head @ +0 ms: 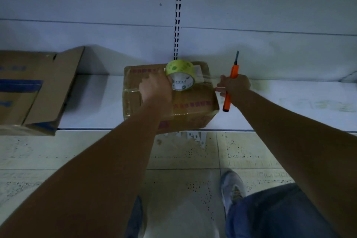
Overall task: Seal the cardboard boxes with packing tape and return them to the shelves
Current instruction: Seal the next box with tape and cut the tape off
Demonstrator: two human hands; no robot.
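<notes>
A brown cardboard box (pixel 195 106) with red print sits on the white shelf (pixel 289 102), its front edge at the shelf lip. My left hand (pixel 154 88) grips a yellow-green roll of packing tape (pixel 180 75) above the box top. A clear strip of tape runs from the roll to the box's right edge. My right hand (pixel 234 85) holds an orange utility knife (pixel 230 87) with its blade pointing up, and its fingers touch the tape strip at the box's right edge.
A larger cardboard box (pixel 38 91) with blue tape and an open flap stands at the left of the shelf. A slotted shelf upright (pixel 178 15) runs up the white back panel. Tiled floor (pixel 183 160) and my legs and shoe are below.
</notes>
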